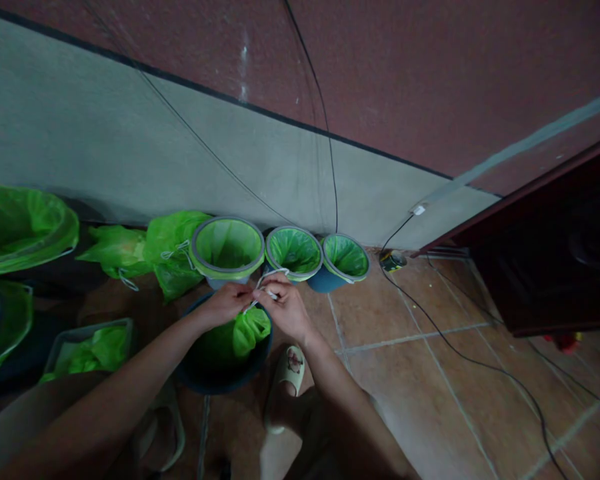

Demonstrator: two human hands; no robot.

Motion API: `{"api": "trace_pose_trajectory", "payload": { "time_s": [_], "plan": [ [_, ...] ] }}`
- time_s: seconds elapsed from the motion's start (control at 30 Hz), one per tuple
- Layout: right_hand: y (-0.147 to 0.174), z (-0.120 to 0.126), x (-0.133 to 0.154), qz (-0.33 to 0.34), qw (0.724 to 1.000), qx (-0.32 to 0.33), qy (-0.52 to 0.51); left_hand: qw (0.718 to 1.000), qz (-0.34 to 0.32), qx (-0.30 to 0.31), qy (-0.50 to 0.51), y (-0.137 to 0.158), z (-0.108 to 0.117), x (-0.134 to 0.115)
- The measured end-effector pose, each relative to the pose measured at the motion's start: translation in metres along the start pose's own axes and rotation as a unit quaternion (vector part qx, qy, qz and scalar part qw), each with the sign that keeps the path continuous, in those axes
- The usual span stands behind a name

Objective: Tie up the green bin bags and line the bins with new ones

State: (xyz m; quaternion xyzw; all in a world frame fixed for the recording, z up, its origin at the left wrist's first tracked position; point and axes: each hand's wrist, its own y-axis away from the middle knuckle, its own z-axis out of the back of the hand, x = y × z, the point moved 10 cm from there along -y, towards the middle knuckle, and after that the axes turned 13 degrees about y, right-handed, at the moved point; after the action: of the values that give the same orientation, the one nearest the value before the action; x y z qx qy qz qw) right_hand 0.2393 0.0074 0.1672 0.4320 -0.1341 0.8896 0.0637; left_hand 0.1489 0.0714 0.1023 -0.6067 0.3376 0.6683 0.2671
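A green plastic garbage bag (250, 331) hangs gathered at its neck inside a dark blue bin (187, 373) between my feet. White drawstrings (253, 305) come up from the bag's neck. My left hand (229, 303) is closed on the drawstring, its fingers pinched together. Close against it, my right hand (286, 308) also pinches the string, and a loop of it sticks out above the fingers. The fingertips of both hands meet over the bin. How the string is crossed between them is too small to tell.
Behind stand several lined bins, among them a grey-rimmed bin (195, 257) and a blue bin (325, 283). Tied green bags (173, 247) lean by the wall. At left are a large lined bin (70, 230) and a plastic tray (130, 333). A black cable (460, 357) crosses the tiles.
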Motion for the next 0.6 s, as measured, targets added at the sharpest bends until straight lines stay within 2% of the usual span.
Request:
{"api": "trace_pose_trajectory", "payload": {
  "time_s": [0.07,0.13,0.2,0.23,0.33,0.5,0.6],
  "plan": [
    [0.0,-0.008,0.0,-0.009,1.0,0.014,0.001,0.998,-0.003,0.067,-0.021,0.004,-0.014,-0.003],
    [0.002,-0.019,-0.015,-0.064,0.997,0.046,-0.022,0.99,0.005,0.138,-0.018,0.011,-0.029,-0.007],
    [0.006,-0.029,-0.035,-0.133,0.986,0.077,-0.061,0.985,0.002,0.175,-0.009,0.016,-0.037,-0.012],
    [0.008,-0.033,-0.044,-0.162,0.98,0.086,-0.078,0.986,-0.003,0.164,-0.009,0.016,-0.036,-0.014],
    [0.013,-0.035,-0.057,-0.209,0.968,0.091,-0.103,0.997,0.002,0.07,-0.012,0.01,-0.02,-0.012],
    [0.016,-0.037,-0.056,-0.223,0.961,0.11,-0.123,0.997,0.032,-0.034,0.056,0.006,0.004,0.0],
    [0.018,-0.044,-0.056,-0.23,0.952,0.143,-0.143,0.993,0.041,-0.069,0.09,0.005,0.014,0.004]
  ]
}}
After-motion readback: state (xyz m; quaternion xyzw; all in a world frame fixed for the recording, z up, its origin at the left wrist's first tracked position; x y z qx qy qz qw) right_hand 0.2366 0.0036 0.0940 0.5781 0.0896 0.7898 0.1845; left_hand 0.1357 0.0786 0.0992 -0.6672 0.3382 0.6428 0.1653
